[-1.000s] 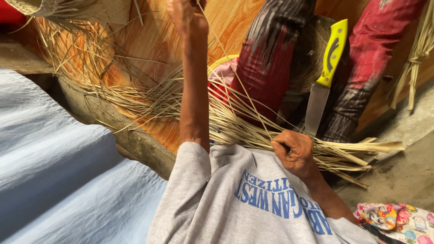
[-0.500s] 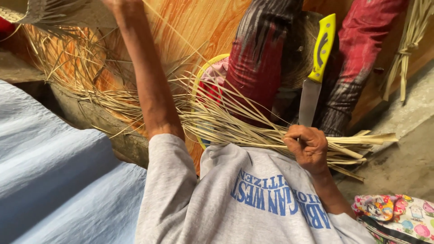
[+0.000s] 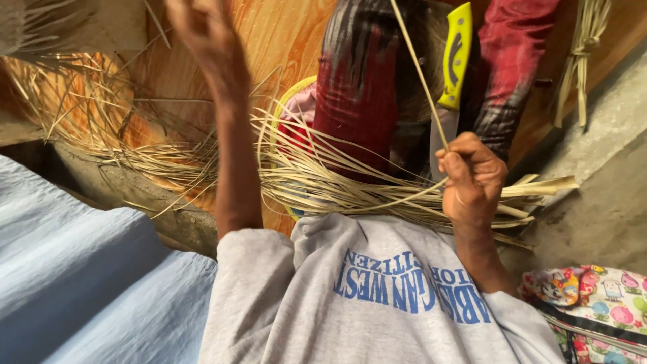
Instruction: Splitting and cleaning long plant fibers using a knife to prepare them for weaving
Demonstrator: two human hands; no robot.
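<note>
The right hand (image 3: 472, 176) is closed on one thin pale strip (image 3: 419, 74) that rises from its fist, just above the heap of dry strips (image 3: 337, 185), too many to count. The left hand (image 3: 202, 34) is raised and blurred; its grip cannot be told. One yellow-handled knife (image 3: 453, 67) stands just behind the fist.

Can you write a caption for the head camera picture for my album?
Right hand pinches a thin dry strip above a strip bundle; left hand raised; knife nearby.
</note>
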